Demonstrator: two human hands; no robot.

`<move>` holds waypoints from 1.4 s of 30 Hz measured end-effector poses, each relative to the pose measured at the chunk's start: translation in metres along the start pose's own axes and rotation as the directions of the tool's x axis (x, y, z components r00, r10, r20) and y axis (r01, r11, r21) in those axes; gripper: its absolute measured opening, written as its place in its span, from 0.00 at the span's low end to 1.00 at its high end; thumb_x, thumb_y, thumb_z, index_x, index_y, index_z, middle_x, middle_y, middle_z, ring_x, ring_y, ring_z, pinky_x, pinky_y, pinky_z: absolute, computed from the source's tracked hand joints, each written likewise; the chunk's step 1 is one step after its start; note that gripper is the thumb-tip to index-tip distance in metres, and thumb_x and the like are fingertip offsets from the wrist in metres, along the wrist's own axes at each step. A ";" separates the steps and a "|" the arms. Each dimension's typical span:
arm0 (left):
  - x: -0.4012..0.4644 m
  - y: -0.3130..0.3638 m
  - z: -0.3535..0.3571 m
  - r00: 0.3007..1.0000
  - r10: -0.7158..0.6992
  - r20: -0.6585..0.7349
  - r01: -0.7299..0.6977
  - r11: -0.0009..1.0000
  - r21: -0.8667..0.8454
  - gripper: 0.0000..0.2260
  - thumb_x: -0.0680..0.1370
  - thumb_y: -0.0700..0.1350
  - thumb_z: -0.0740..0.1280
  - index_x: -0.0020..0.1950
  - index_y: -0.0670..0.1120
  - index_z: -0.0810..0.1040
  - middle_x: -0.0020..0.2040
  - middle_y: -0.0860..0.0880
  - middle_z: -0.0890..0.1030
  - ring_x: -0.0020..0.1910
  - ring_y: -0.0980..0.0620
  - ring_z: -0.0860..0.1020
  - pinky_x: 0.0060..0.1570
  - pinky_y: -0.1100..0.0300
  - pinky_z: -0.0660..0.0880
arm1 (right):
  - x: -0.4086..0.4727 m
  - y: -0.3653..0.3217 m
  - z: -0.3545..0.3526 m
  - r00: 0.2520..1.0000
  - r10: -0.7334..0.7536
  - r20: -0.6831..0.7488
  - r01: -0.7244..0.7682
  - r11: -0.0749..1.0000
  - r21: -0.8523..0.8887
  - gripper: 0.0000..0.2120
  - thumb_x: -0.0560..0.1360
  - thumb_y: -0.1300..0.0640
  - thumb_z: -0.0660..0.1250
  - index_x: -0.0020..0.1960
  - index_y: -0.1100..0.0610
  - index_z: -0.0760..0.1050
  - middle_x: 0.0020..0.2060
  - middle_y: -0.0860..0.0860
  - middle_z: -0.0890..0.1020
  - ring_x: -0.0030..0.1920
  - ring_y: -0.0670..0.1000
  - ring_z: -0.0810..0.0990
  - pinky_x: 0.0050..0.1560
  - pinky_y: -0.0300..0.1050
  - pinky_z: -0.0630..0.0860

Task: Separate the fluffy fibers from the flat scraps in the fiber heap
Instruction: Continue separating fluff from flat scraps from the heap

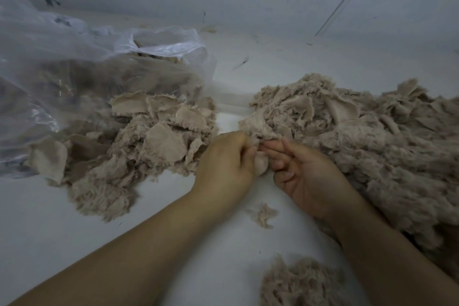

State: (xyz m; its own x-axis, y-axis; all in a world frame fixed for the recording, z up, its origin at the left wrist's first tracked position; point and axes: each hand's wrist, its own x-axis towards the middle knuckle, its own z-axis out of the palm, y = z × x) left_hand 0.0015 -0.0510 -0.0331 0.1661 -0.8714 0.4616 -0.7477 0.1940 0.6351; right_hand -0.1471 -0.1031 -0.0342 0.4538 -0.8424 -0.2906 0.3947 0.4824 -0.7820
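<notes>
A big beige fiber heap [360, 136] of fluffy strands mixed with flat scraps fills the right side. A second pile [139, 141] on the left shows many flat cloth scraps on top of fluff. Between the piles, at the heap's near-left edge, my left hand [223, 164] grips a small beige scrap [260, 165]. My right hand [305, 171], palm turned up, pinches the same piece and the fluff beside it with thumb and fingertips. Most of the scrap is hidden between the hands.
A clear plastic bag [74, 64] with more beige material lies open at the left, behind the second pile. A small fluffy clump [303, 283] sits near the front edge and a tiny tuft [263, 213] lies under my wrists. White surface and wall all around.
</notes>
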 end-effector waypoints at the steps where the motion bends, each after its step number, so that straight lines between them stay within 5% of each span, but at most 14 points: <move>1: 0.000 0.000 -0.001 0.999 -0.047 -0.019 0.044 0.984 -0.175 0.09 0.78 0.40 0.65 0.38 0.43 0.71 0.34 0.49 0.73 0.37 0.50 0.72 0.36 0.55 0.66 | 0.000 0.000 0.000 1.000 -0.004 -0.009 0.004 1.000 0.000 0.24 0.70 0.51 0.66 0.59 0.67 0.76 0.52 0.58 0.85 0.27 0.42 0.71 0.22 0.31 0.65; 5: -0.004 0.004 -0.002 0.986 -0.165 0.017 0.140 0.770 -0.623 0.10 0.81 0.35 0.62 0.40 0.36 0.71 0.35 0.34 0.77 0.27 0.46 0.74 0.28 0.53 0.72 | 0.000 0.000 0.001 0.999 -0.007 -0.037 0.007 1.000 0.000 0.20 0.75 0.53 0.63 0.60 0.68 0.75 0.49 0.57 0.85 0.27 0.42 0.70 0.22 0.31 0.64; 12: -0.006 0.007 -0.002 0.991 -0.129 0.031 0.098 0.553 -0.828 0.09 0.78 0.39 0.62 0.40 0.35 0.69 0.33 0.37 0.78 0.26 0.45 0.78 0.28 0.56 0.76 | -0.002 -0.001 0.003 0.997 -0.025 -0.066 0.027 0.999 0.025 0.09 0.81 0.56 0.60 0.53 0.62 0.74 0.37 0.53 0.75 0.28 0.44 0.70 0.21 0.31 0.62; 19: -0.007 0.004 0.001 0.940 -0.111 0.321 0.330 0.524 -0.785 0.06 0.73 0.40 0.69 0.36 0.42 0.75 0.30 0.36 0.78 0.26 0.43 0.79 0.35 0.46 0.73 | -0.009 -0.004 0.005 0.993 -0.071 0.098 0.084 0.987 -0.140 0.15 0.72 0.49 0.67 0.39 0.63 0.77 0.31 0.58 0.74 0.25 0.49 0.72 0.22 0.38 0.70; 23: -0.007 0.003 0.002 0.924 -0.075 0.374 0.358 0.513 -0.781 0.10 0.73 0.31 0.70 0.37 0.43 0.75 0.31 0.39 0.79 0.26 0.44 0.79 0.30 0.53 0.77 | -0.012 -0.003 0.005 0.984 -0.070 0.164 0.102 0.975 -0.198 0.14 0.75 0.56 0.65 0.43 0.69 0.76 0.35 0.67 0.79 0.26 0.60 0.77 0.24 0.47 0.76; 29: -0.010 0.011 0.003 0.897 0.004 0.442 0.371 0.538 -0.757 0.11 0.75 0.26 0.65 0.44 0.41 0.70 0.39 0.28 0.77 0.25 0.48 0.78 0.25 0.58 0.76 | -0.010 -0.002 0.005 0.995 -0.067 0.078 0.080 0.981 -0.174 0.09 0.78 0.61 0.64 0.55 0.66 0.74 0.38 0.64 0.79 0.28 0.57 0.79 0.25 0.44 0.76; 35: -0.015 0.019 0.001 0.963 0.069 0.260 0.157 0.640 -0.752 0.14 0.75 0.26 0.63 0.42 0.45 0.73 0.34 0.40 0.77 0.25 0.48 0.78 0.26 0.58 0.76 | -0.007 -0.002 0.001 0.991 -0.131 -0.001 0.129 0.979 -0.158 0.09 0.78 0.68 0.59 0.51 0.58 0.75 0.34 0.52 0.82 0.30 0.48 0.80 0.29 0.40 0.78; 38: -0.013 0.021 0.000 0.991 0.011 0.131 0.093 0.645 -0.758 0.12 0.74 0.28 0.62 0.46 0.46 0.73 0.34 0.37 0.76 0.24 0.42 0.74 0.24 0.58 0.73 | -0.006 -0.001 0.005 0.990 -0.140 -0.010 0.137 0.979 -0.148 0.05 0.75 0.67 0.61 0.48 0.62 0.75 0.29 0.53 0.80 0.23 0.46 0.75 0.22 0.36 0.72; 40: -0.009 0.015 0.000 0.991 -0.090 0.096 0.131 0.646 -0.752 0.13 0.77 0.28 0.62 0.49 0.46 0.70 0.31 0.39 0.78 0.23 0.45 0.74 0.23 0.60 0.71 | -0.005 -0.002 0.007 0.992 -0.125 0.019 0.126 0.984 -0.126 0.04 0.77 0.63 0.62 0.49 0.63 0.74 0.29 0.54 0.76 0.20 0.42 0.66 0.18 0.32 0.63; 42: -0.005 0.007 -0.001 0.982 -0.172 0.081 0.178 0.678 -0.713 0.12 0.78 0.29 0.62 0.51 0.46 0.68 0.28 0.42 0.77 0.22 0.49 0.74 0.23 0.60 0.70 | -0.004 -0.003 0.006 0.996 -0.090 0.027 0.093 0.989 -0.118 0.13 0.74 0.51 0.66 0.50 0.60 0.73 0.29 0.54 0.75 0.21 0.41 0.63 0.18 0.31 0.60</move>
State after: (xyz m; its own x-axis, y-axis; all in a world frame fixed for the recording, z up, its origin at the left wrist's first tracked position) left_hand -0.0042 -0.0451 -0.0300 0.2393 -0.9254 0.2938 -0.0190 0.2981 0.9544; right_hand -0.1450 -0.0998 -0.0272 0.4381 -0.8755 -0.2040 0.3384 0.3708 -0.8649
